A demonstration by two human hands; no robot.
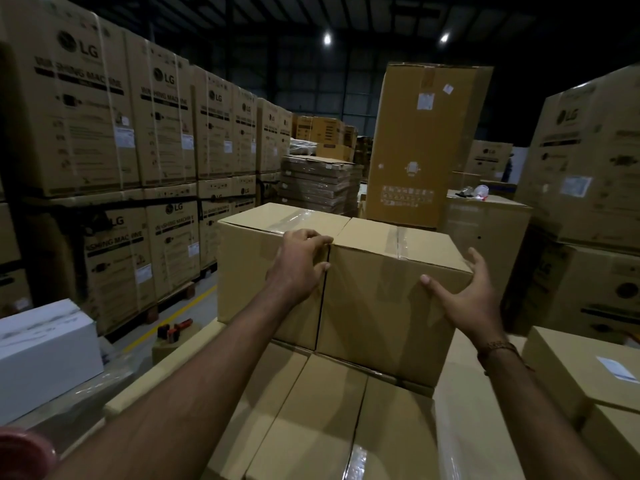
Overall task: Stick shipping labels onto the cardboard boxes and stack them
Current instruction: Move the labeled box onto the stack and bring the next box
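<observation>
We list 2 plain brown cardboard boxes sealed with clear tape, side by side on a lower layer of taped brown cartons (322, 403). The right box (384, 299) touches the left box (252, 268) along 1 vertical seam.

Our left hand (301, 265) grasps the right box's upper left corner, fingers curled over the top edge at the seam. Our right hand (464, 296) presses that box's right corner, thumb flat on the front face, fingers spread round the side. A beaded bracelet (498, 346) sits on the right wrist.

We note 1 white box (45, 355) at left, 1 red and black tool (175, 330) on a small carton beyond it, and 1 brown carton bearing a white label (618, 368) at right. Printed washing machine cartons (104, 109) stand stacked behind.
</observation>
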